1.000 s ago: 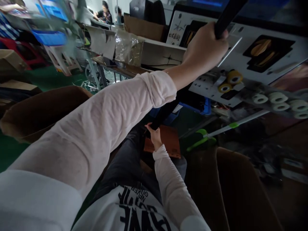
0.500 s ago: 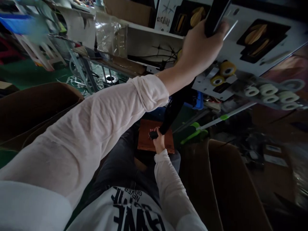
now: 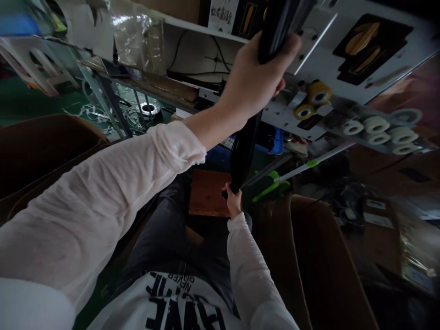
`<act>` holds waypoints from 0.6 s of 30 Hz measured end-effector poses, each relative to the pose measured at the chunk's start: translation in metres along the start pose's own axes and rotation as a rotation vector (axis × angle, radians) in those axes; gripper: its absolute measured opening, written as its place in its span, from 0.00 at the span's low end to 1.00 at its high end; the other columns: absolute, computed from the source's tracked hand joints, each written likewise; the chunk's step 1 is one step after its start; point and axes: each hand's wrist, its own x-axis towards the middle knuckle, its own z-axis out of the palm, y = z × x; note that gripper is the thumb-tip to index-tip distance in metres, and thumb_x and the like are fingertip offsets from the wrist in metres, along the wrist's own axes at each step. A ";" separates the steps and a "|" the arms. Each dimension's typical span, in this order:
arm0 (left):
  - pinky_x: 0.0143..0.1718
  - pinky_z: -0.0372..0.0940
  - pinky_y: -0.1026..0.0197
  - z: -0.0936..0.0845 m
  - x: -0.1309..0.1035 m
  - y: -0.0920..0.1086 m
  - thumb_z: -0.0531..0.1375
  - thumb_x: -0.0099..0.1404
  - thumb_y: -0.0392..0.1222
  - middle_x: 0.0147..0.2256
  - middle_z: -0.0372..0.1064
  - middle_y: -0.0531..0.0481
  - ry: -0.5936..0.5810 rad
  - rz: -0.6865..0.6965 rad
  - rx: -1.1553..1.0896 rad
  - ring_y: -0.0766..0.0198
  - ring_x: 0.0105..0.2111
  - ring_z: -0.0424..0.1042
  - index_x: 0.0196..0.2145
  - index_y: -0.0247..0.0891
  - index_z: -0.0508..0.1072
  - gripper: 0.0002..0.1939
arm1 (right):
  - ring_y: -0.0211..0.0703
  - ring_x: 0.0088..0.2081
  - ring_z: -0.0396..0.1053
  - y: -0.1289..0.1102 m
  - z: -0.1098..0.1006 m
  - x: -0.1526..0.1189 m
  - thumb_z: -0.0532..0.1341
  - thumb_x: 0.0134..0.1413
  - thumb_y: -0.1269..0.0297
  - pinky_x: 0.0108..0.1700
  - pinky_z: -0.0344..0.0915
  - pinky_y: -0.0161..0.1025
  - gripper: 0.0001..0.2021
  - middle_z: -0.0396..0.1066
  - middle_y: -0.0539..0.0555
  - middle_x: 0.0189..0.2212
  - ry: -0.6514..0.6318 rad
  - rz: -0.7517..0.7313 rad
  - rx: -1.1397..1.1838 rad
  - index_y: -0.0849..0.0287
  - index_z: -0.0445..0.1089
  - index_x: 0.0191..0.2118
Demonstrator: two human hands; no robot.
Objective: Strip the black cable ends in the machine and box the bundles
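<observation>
My left hand (image 3: 252,75) is raised at the upper middle, its fingers wrapped round the upper part of a long glossy black object (image 3: 244,149). My right hand (image 3: 234,200), much lower, is closed round the narrow bottom end of what looks like the same object. It slants from upper right to lower left and bulges between the hands; its exact kind I cannot make out. Below and behind the right hand lies a reddish-brown square board (image 3: 208,195). Part of the object is hidden behind my left hand and wrist.
A machine panel (image 3: 330,59) with yellow rollers (image 3: 319,93) and white rollers (image 3: 376,124) stands close at the upper right. Open cardboard boxes (image 3: 326,256) flank my legs. A green-ended pole (image 3: 299,172) slants beside the board. A shelf bench (image 3: 165,87) stands at upper left.
My left hand with the black object has moved left and slightly down in view. My right hand has shifted slightly right, and the object stands more upright. The surroundings have shifted left.
</observation>
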 end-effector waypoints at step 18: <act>0.26 0.60 0.62 -0.033 -0.046 -0.001 0.57 0.63 0.40 0.22 0.53 0.53 0.185 -0.051 -0.051 0.68 0.21 0.58 0.29 0.42 0.69 0.05 | 0.33 0.22 0.59 0.024 -0.023 0.010 0.65 0.38 0.56 0.26 0.58 0.33 0.14 0.64 0.46 0.18 0.093 -0.042 -0.148 0.61 0.64 0.25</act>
